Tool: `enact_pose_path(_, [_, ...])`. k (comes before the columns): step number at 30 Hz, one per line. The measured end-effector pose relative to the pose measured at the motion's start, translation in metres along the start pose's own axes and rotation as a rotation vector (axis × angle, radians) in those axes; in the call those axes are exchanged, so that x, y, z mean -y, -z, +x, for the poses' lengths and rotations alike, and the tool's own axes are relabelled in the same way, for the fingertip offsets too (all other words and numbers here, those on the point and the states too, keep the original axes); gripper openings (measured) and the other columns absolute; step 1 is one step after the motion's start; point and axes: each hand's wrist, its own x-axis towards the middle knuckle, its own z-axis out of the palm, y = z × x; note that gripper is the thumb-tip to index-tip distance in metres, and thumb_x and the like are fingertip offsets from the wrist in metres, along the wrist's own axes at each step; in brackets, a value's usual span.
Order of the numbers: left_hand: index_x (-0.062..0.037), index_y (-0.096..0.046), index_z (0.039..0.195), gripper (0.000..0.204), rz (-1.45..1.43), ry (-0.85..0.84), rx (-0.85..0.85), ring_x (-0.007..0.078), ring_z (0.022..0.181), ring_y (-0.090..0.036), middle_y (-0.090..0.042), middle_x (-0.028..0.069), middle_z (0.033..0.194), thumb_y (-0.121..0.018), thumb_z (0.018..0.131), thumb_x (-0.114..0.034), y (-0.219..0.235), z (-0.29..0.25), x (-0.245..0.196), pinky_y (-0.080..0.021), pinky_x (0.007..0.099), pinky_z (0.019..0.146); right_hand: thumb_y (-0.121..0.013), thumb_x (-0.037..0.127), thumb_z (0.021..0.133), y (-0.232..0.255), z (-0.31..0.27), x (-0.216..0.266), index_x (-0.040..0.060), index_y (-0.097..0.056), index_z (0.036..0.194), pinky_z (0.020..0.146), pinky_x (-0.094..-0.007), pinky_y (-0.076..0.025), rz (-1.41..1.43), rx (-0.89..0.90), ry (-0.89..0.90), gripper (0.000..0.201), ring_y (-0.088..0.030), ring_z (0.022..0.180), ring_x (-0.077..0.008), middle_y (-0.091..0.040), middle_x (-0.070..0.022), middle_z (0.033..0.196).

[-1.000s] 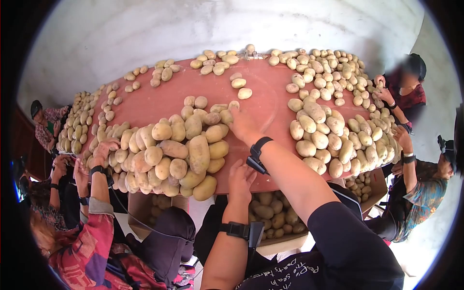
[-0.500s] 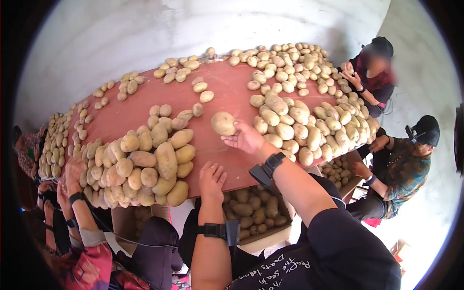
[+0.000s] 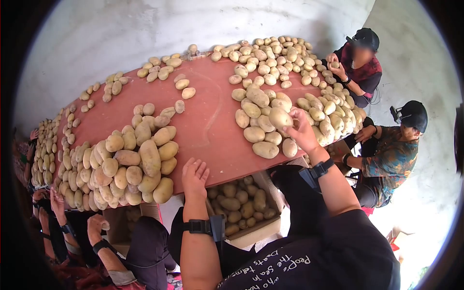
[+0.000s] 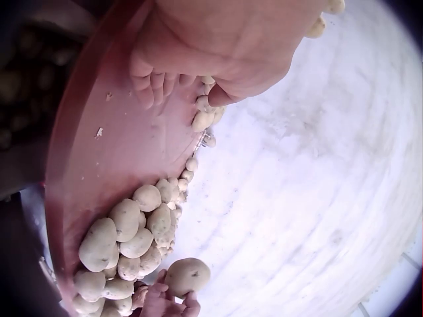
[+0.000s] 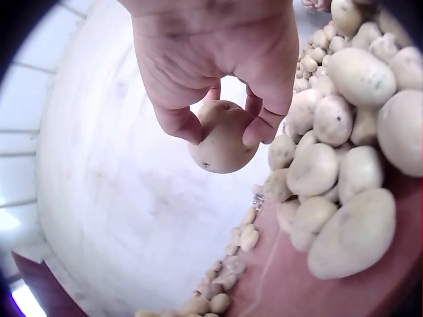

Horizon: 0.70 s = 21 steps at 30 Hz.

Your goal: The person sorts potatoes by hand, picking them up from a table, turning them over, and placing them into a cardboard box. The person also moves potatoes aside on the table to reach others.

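Observation:
A round yellowish potato (image 3: pixel 280 117) is pinched in my right hand (image 3: pixel 303 129), held up over the right-hand potato pile (image 3: pixel 265 149). The right wrist view has the thumb on one side of this potato (image 5: pixel 228 148) and fingertips on the other, with open air under it. My left hand (image 3: pixel 195 176) holds nothing and lies at the near edge of the red tabletop (image 3: pixel 193 128). Its fingers (image 4: pixel 158 86) are relaxed over the red surface in the left wrist view. To its left a larger heap of potatoes (image 3: pixel 126 158) rises at the table's near side.
Below the table edge stands a cardboard box (image 3: pixel 258 232) holding several potatoes. More potatoes (image 3: pixel 162 72) lie scattered along the wall side. Two people (image 3: pixel 394 154) sit at the right; other people's hands (image 3: pixel 98 226) are at the left.
My right hand has lifted a potato from the left heap and carried it rightward to the right-hand pile. My left hand stays by the near edge. The view has swung right.

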Motion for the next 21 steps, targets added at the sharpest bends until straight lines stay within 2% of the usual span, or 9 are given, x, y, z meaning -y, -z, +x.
enact_pose_path(2, [0.0009, -0.037, 0.132, 0.052, 0.006, -0.001, 0.004, 0.0275, 0.113, -0.051, -0.047, 0.0177, 0.127, -0.053, 0.088, -0.02, 0.0, 0.002, 0.002, -0.046, 0.0364, 0.09, -0.069, 0.007, 0.074, 0.003, -0.009, -0.013, 0.0101, -0.043, 0.108, 0.081, -0.0327, -0.046, -0.331, -0.009, 0.131, 0.042, -0.049, 0.102, -0.0194, -0.043, -0.0071, 0.109])
enact_pose_path(3, [0.0009, -0.037, 0.133, 0.052, 0.01, 0.0, 0.005, 0.0277, 0.113, -0.051, -0.047, 0.0178, 0.127, -0.053, 0.088, -0.02, 0.0, 0.002, 0.002, -0.046, 0.0364, 0.09, -0.071, 0.006, 0.069, 0.001, -0.013, -0.006, 0.0099, -0.046, 0.105, 0.083, -0.0343, -0.047, -0.49, -0.001, 0.154, 0.044, -0.05, 0.103, -0.0262, -0.043, -0.0097, 0.108])
enact_pose_path(6, [0.001, -0.037, 0.133, 0.052, 0.025, 0.001, 0.028, 0.0282, 0.114, -0.051, -0.047, 0.0181, 0.127, -0.053, 0.088, -0.02, -0.001, 0.0, 0.003, -0.046, 0.0363, 0.091, -0.072, 0.006, 0.065, 0.0, -0.02, -0.004, 0.0102, -0.048, 0.104, 0.085, -0.0375, -0.047, -0.845, 0.165, 0.292, 0.045, -0.05, 0.103, -0.0329, -0.043, -0.0118, 0.109])
enact_pose_path(7, [0.001, -0.037, 0.133, 0.052, 0.027, 0.002, 0.03, 0.0283, 0.114, -0.05, -0.047, 0.0182, 0.127, -0.053, 0.088, -0.02, -0.001, 0.0, 0.003, -0.046, 0.0364, 0.091, -0.073, 0.006, 0.063, -0.002, -0.019, -0.005, 0.0094, -0.048, 0.103, 0.089, -0.0407, -0.045, -0.915, 0.151, 0.306, 0.047, -0.048, 0.105, -0.0362, -0.044, -0.0129, 0.11])
enact_pose_path(13, [0.0009, -0.036, 0.133, 0.052, 0.025, 0.003, 0.041, 0.0289, 0.116, -0.05, -0.046, 0.0181, 0.128, -0.053, 0.089, -0.021, -0.001, 0.001, 0.003, -0.045, 0.0371, 0.092, -0.077, 0.009, 0.061, -0.01, -0.013, 0.003, 0.0089, -0.049, 0.103, 0.09, -0.0401, -0.045, -0.907, 0.211, 0.276, 0.051, -0.048, 0.107, -0.0348, -0.044, -0.0135, 0.113])
enact_pose_path(16, [0.0007, -0.036, 0.133, 0.053, 0.013, -0.005, 0.049, 0.0288, 0.115, -0.05, -0.046, 0.0177, 0.128, -0.054, 0.088, -0.021, 0.0, 0.0, 0.003, -0.044, 0.0371, 0.092, -0.077, 0.01, 0.062, -0.021, -0.012, 0.006, 0.0092, -0.05, 0.108, 0.091, -0.0404, -0.044, -0.923, 0.206, 0.358, 0.053, -0.048, 0.108, -0.0354, -0.044, -0.0144, 0.114])
enact_pose_path(21, [-0.0008, -0.037, 0.133, 0.051, 0.012, 0.007, 0.023, 0.0269, 0.112, -0.051, -0.048, 0.0152, 0.125, -0.054, 0.088, -0.02, -0.004, -0.003, -0.001, -0.045, 0.0354, 0.089, -0.078, 0.013, 0.062, -0.018, -0.013, 0.014, 0.0104, -0.05, 0.114, 0.096, -0.0399, -0.041, -0.841, 0.254, 0.19, 0.059, -0.046, 0.112, -0.0357, -0.044, -0.0143, 0.116])
